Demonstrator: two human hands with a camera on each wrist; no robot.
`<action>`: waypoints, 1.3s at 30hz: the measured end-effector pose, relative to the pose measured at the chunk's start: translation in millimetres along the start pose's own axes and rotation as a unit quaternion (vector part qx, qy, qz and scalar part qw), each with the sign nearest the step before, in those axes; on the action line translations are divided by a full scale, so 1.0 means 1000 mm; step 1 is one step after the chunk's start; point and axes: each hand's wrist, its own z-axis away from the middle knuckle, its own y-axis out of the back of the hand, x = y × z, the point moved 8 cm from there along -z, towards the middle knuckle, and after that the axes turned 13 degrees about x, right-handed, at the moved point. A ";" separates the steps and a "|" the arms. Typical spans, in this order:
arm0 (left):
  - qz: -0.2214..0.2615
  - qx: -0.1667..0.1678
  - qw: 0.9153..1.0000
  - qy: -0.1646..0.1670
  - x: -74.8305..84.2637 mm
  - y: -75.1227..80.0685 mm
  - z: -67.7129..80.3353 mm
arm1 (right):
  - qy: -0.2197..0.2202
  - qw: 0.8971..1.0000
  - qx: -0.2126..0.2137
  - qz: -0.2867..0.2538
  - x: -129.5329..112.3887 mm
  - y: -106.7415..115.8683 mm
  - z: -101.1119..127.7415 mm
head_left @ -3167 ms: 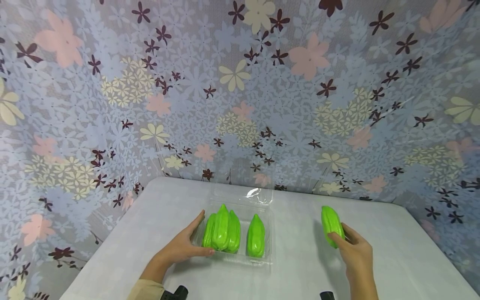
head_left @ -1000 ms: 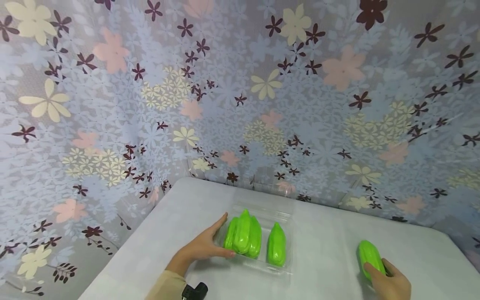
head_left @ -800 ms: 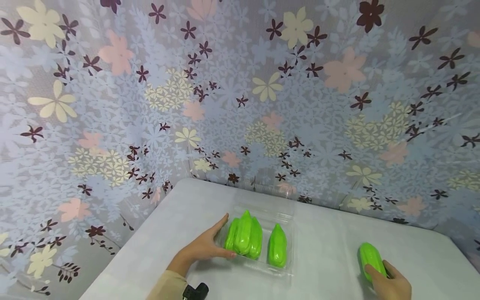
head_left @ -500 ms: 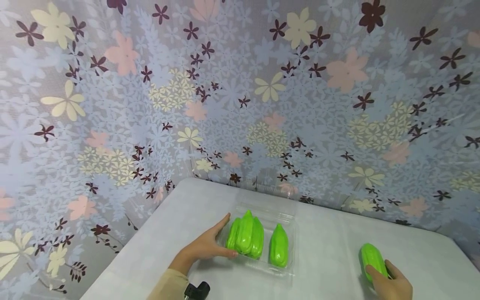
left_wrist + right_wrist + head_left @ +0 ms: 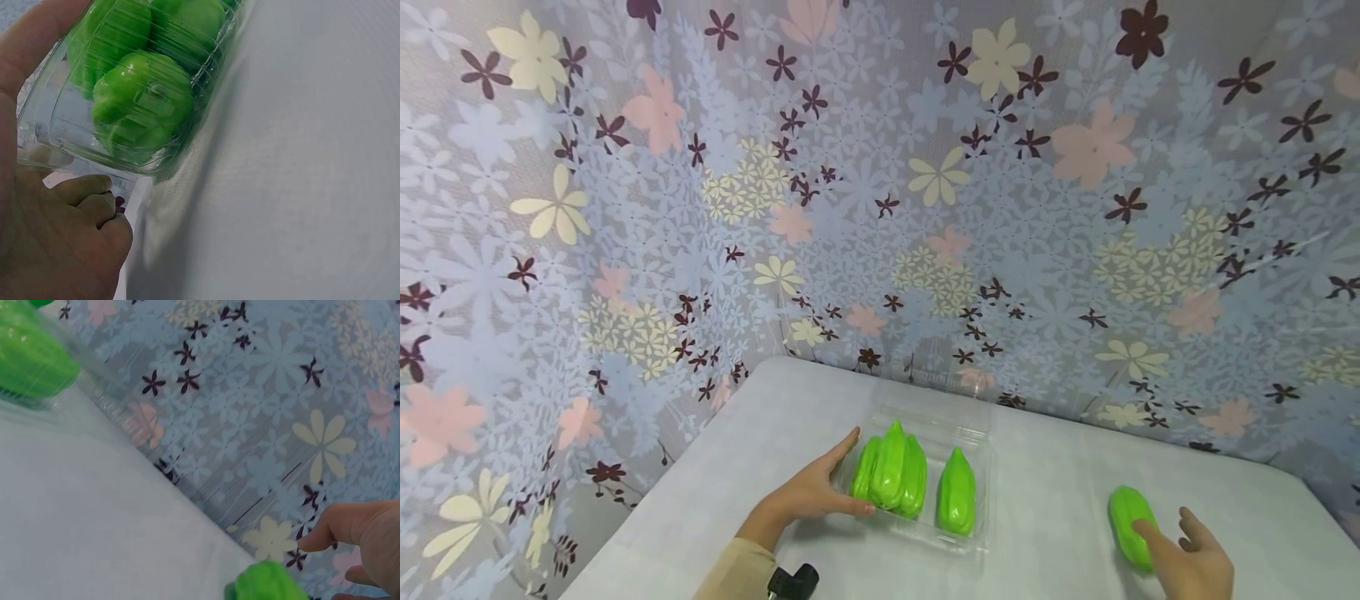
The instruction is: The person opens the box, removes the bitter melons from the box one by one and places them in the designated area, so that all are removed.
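Note:
In the head view, my left hand (image 5: 816,490) holds the left end of a clear plastic box (image 5: 925,527), thumb along its front and a finger at its back left. Several bright green, ridged, pointed fruits lie in the box: a bunch (image 5: 889,471) at the left, one single fruit (image 5: 957,493) at the right. The left wrist view shows their lobed ends (image 5: 144,103) through the plastic. Another green fruit (image 5: 1129,527) lies on the table at the right. Beside it my right hand (image 5: 1195,558) has its fingers spread off it, the thumb tip overlapping it in this view.
The box's transparent lid (image 5: 936,382) stands raised at the back, near the floral wall covering (image 5: 940,250). A white-covered table (image 5: 1045,500) carries everything. A black device (image 5: 795,581) is strapped at the left wrist.
My right hand carried the green fruit away to the right of the box, then let go of it and drew slightly right. The left hand stays on the box. The head view has shifted.

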 end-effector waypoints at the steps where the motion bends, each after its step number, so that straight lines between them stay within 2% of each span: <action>1: -0.002 0.001 1.000 0.000 0.000 0.000 0.000 | 0.002 1.000 0.005 -0.013 -0.003 0.002 0.002; 8: -0.007 0.004 1.000 -0.002 0.001 0.000 -0.001 | 0.017 0.993 0.041 -0.106 -0.025 0.015 0.016; 14: -0.008 0.001 1.000 -0.005 0.003 -0.002 -0.001 | 0.042 0.990 0.053 -0.126 -0.040 0.021 0.027; 19: -0.007 -0.001 1.000 0.000 0.002 -0.003 0.000 | 0.059 0.988 0.053 -0.133 -0.048 0.018 0.032; 27: -0.010 0.008 1.000 0.010 0.000 0.001 0.003 | 0.081 0.989 0.026 -0.124 -0.060 0.005 0.043; 39: 0.000 0.005 1.000 -0.003 0.004 -0.002 0.000 | 0.132 0.983 -0.036 -0.123 -0.076 -0.007 0.062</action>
